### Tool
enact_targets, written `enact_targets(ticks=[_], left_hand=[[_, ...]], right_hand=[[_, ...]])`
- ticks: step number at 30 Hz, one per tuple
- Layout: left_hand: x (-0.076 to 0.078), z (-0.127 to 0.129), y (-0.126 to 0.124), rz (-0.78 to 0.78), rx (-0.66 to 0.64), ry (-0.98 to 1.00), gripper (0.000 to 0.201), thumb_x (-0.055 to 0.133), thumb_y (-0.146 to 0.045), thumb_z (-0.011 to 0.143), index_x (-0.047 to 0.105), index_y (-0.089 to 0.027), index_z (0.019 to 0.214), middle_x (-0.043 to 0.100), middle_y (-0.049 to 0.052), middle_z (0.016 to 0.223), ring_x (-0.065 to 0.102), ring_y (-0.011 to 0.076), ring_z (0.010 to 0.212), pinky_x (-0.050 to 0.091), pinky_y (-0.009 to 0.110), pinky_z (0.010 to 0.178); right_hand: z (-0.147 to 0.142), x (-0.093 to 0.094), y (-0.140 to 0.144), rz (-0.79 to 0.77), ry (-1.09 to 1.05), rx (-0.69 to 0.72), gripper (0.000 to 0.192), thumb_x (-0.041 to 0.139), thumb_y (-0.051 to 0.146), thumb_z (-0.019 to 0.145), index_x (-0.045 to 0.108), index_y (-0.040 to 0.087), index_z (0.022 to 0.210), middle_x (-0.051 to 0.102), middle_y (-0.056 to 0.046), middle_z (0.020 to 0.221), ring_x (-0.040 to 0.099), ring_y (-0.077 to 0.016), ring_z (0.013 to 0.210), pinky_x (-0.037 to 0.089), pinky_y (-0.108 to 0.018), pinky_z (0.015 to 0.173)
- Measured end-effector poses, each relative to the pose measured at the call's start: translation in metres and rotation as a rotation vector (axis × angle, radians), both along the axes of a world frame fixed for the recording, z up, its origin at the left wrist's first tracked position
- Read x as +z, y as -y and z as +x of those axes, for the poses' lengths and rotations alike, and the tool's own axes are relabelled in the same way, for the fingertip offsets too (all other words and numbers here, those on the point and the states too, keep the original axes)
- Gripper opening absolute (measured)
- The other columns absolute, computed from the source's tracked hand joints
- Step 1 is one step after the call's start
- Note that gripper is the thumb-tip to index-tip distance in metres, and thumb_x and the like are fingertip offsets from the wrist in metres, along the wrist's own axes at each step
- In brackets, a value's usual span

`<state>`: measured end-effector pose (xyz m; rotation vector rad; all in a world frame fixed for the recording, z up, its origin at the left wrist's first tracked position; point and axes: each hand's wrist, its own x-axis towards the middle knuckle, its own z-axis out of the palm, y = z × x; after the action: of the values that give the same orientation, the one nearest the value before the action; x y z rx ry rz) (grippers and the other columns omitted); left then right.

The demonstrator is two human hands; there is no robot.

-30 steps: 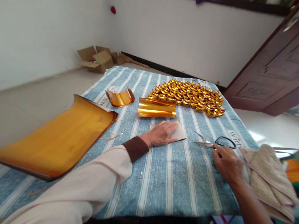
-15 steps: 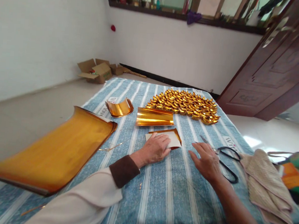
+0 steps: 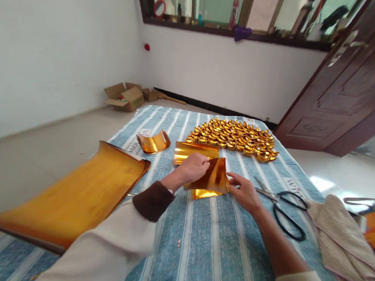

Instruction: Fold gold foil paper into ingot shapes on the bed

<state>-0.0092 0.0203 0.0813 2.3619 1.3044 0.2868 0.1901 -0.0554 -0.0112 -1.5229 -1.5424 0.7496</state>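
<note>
Both my hands hold a small gold foil sheet (image 3: 213, 178) just above the blue striped cloth (image 3: 206, 240). My left hand (image 3: 192, 168) grips its upper left edge. My right hand (image 3: 243, 191) pinches its right edge. The sheet is bent, gold side towards me. Black scissors (image 3: 282, 207) lie on the cloth to the right of my right hand. A curled gold foil strip (image 3: 195, 151) lies just behind the held sheet.
A heap of folded gold ingots (image 3: 235, 137) sits at the far side. A smaller curled foil piece (image 3: 153, 142) and a large curved gold sheet (image 3: 77, 195) lie left. A beige folded cloth (image 3: 343, 245) lies right. Cardboard boxes (image 3: 126, 97) stand on the floor; a brown door (image 3: 347, 96) is right.
My right hand let go of the scissors and moved left. My left hand lifted the flat white-backed sheet off the cloth, and now both hands hold it, gold side showing.
</note>
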Motion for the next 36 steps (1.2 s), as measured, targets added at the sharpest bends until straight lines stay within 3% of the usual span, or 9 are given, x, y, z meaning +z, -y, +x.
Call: enact_targets(ticks=[3, 6, 9, 12, 16, 21, 28, 32, 36], left_hand=[[-0.014, 0.009, -0.01, -0.078, 0.016, -0.041, 0.024, 0.05, -0.015, 0.082, 0.069, -0.013, 0.067, 0.057, -0.001, 0.056, 0.052, 0.0124, 0.057, 0.034, 0.022, 0.053], [-0.032, 0.018, -0.015, -0.1, 0.056, -0.078, 0.023, 0.051, -0.011, 0.08, 0.072, -0.011, 0.07, 0.063, 0.003, 0.06, 0.057, 0.0156, 0.062, 0.036, 0.024, 0.055], [-0.039, 0.023, -0.018, -0.104, 0.075, -0.101, 0.023, 0.051, -0.01, 0.08, 0.074, -0.01, 0.077, 0.07, 0.009, 0.073, 0.063, 0.019, 0.071, 0.041, 0.026, 0.061], [-0.039, 0.024, -0.019, -0.109, 0.069, -0.107, 0.023, 0.051, -0.009, 0.079, 0.074, -0.011, 0.08, 0.072, 0.011, 0.081, 0.066, 0.021, 0.077, 0.044, 0.027, 0.066], [-0.037, 0.015, -0.011, -0.076, 0.088, -0.091, 0.02, 0.053, -0.01, 0.079, 0.072, -0.012, 0.086, 0.072, 0.014, 0.092, 0.066, 0.0276, 0.09, 0.047, 0.034, 0.077], [-0.032, -0.004, -0.003, -0.079, 0.077, -0.01, 0.022, 0.063, -0.016, 0.074, 0.07, -0.014, 0.095, 0.069, 0.014, 0.104, 0.06, 0.0323, 0.108, 0.045, 0.039, 0.091], [-0.018, -0.042, -0.007, -0.353, -0.025, 0.179, 0.022, 0.065, -0.024, 0.074, 0.07, -0.015, 0.093, 0.067, 0.001, 0.076, 0.063, 0.0167, 0.071, 0.049, 0.026, 0.066], [-0.008, -0.064, -0.009, -0.48, -0.006, 0.252, 0.012, 0.064, -0.023, 0.072, 0.068, -0.013, 0.077, 0.06, -0.002, 0.064, 0.057, 0.012, 0.06, 0.047, 0.023, 0.058], [0.016, -0.099, -0.028, -0.518, 0.096, 0.258, 0.006, 0.066, -0.019, 0.067, 0.065, -0.014, 0.071, 0.057, -0.003, 0.06, 0.056, 0.0109, 0.057, 0.046, 0.022, 0.057]], right_hand=[[-0.001, 0.0, -0.003, -0.08, -0.108, -0.006, 0.053, 0.055, 0.03, 0.074, 0.059, 0.012, 0.124, 0.07, -0.002, 0.081, 0.061, -0.0155, 0.067, 0.047, -0.029, 0.065], [-0.002, 0.004, -0.003, -0.124, -0.139, -0.041, 0.06, 0.053, 0.04, 0.08, 0.054, 0.009, 0.13, 0.063, 0.001, 0.07, 0.056, -0.0148, 0.061, 0.043, -0.027, 0.057], [-0.006, 0.01, -0.007, -0.124, -0.035, -0.117, 0.069, 0.057, 0.049, 0.08, 0.051, 0.007, 0.134, 0.056, 0.004, 0.06, 0.055, -0.0162, 0.06, 0.04, -0.027, 0.057], [-0.011, 0.012, -0.017, -0.152, 0.076, -0.176, 0.072, 0.068, 0.036, 0.069, 0.052, 0.006, 0.132, 0.055, 0.005, 0.056, 0.054, -0.0166, 0.059, 0.037, -0.027, 0.056], [-0.014, 0.005, -0.029, -0.205, 0.045, -0.158, 0.051, 0.062, 0.015, 0.06, 0.065, 0.009, 0.11, 0.047, 0.007, 0.046, 0.047, -0.0139, 0.049, 0.029, -0.025, 0.048], [-0.015, 0.006, -0.017, -0.21, -0.085, -0.019, 0.037, 0.059, 0.023, 0.063, 0.068, 0.017, 0.099, 0.051, 0.006, 0.051, 0.047, -0.0116, 0.046, 0.031, -0.023, 0.045], [-0.007, 0.031, -0.003, -0.18, -0.482, 0.119, 0.048, 0.081, 0.037, 0.059, 0.07, 0.017, 0.101, 0.067, 0.0, 0.067, 0.06, -0.0158, 0.059, 0.045, -0.028, 0.056], [-0.016, 0.034, -0.011, -0.203, -0.586, 0.147, 0.054, 0.085, 0.04, 0.059, 0.069, 0.018, 0.105, 0.074, -0.007, 0.087, 0.067, -0.0204, 0.071, 0.05, -0.03, 0.06], [-0.035, 0.027, -0.017, -0.185, -0.563, 0.161, 0.058, 0.08, 0.049, 0.066, 0.066, 0.015, 0.111, 0.07, -0.003, 0.069, 0.06, -0.0158, 0.054, 0.045, -0.027, 0.05]])
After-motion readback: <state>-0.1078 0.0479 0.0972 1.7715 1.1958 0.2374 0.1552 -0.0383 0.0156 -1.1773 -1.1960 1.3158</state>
